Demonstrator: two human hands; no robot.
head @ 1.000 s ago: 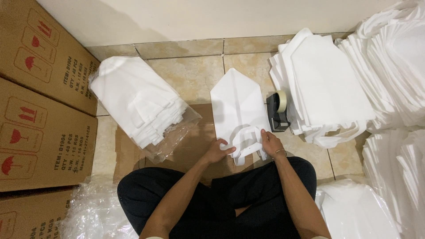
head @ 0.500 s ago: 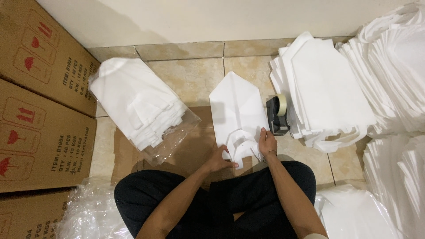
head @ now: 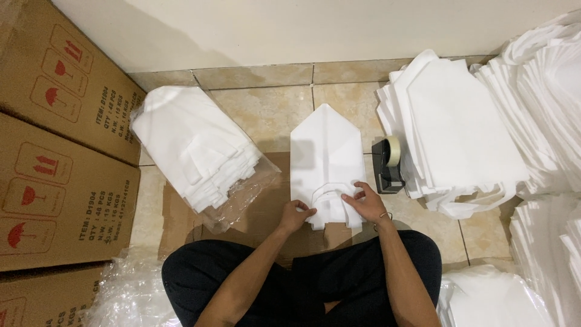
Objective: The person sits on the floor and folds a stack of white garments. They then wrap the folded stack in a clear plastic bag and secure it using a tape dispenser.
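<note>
While the white non-woven fabric bag with a pointed folded top (head: 327, 158) lies flat on the brown cardboard sheet (head: 266, 209) in front of the seated person, both hands have shifted onto its near end compared with a second ago. Left hand (head: 295, 215) was further out at the bag's left edge; now it sits closer in, fingers curled and pinching the lower left edge by the handle loops (head: 330, 197). Right hand (head: 365, 203) has moved from the bag's right corner onto the handles, fingers spread and pressing flat, not clasping anything. Handles look more gathered and tucked onto the bag body than before, so my read is the fold is nearly finished.

Black tape dispenser with a pale roll (head: 387, 163) stands just right of the bag, untouched, same spot. Big stack of folded white bags (head: 460, 133) beyond it, more white piles (head: 544, 91) far right. Clear plastic sleeve holding a bundle of white bags (head: 196, 151) lies left, part on the cardboard. Brown printed cartons (head: 54, 145) stacked along left edge. Beige floor tiles (head: 266, 109) under all.
</note>
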